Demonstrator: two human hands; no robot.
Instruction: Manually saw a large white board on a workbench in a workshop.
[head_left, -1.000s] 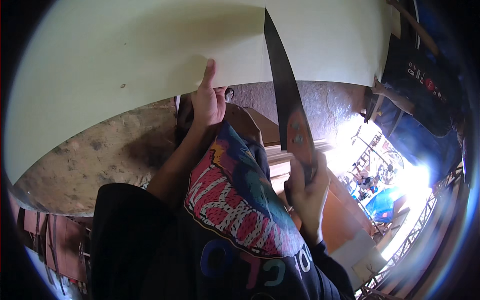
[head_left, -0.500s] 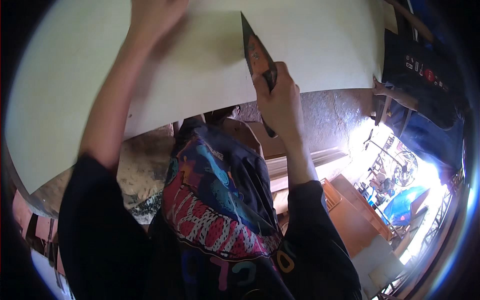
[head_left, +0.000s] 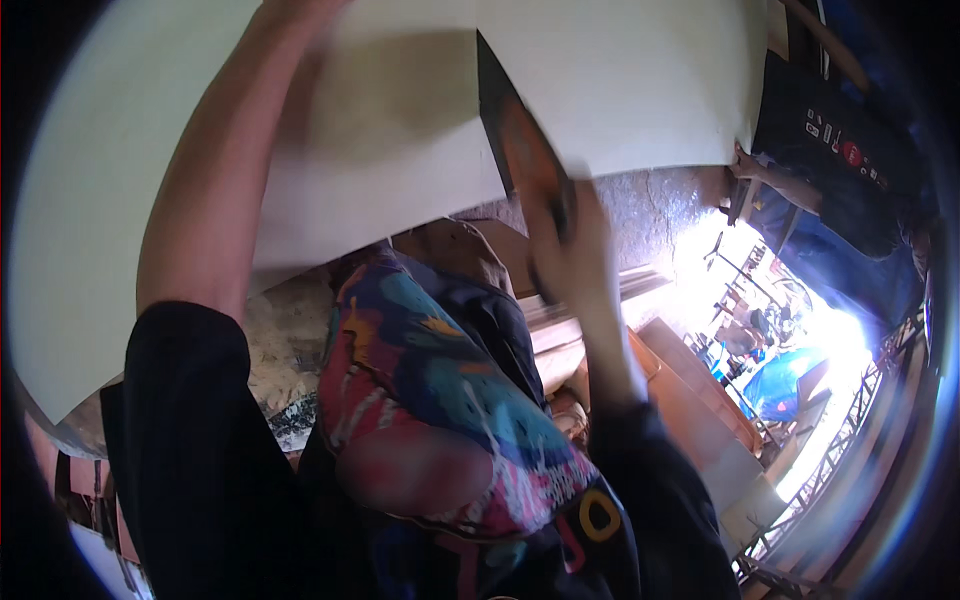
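Observation:
A large pale board spans the top of the head view. My right hand, blurred by motion, is wrapped round the handle of a handsaw. The saw's dark blade, with a worn orange patch, tapers away from me and meets the board, its tip well in from the near edge. At the top edge of the view, my left hand reaches over the board; only its wrist side shows, and the fingers are out of sight.
At right, another person's hand grips the board's corner. Brown wooden panels lean below it. Beyond are a blue plastic sheet and clutter in bright light. A rough wall shows under the board.
My right hand has drawn the saw back toward me and down, its blade still at the board. My left arm has shifted slightly left and further up.

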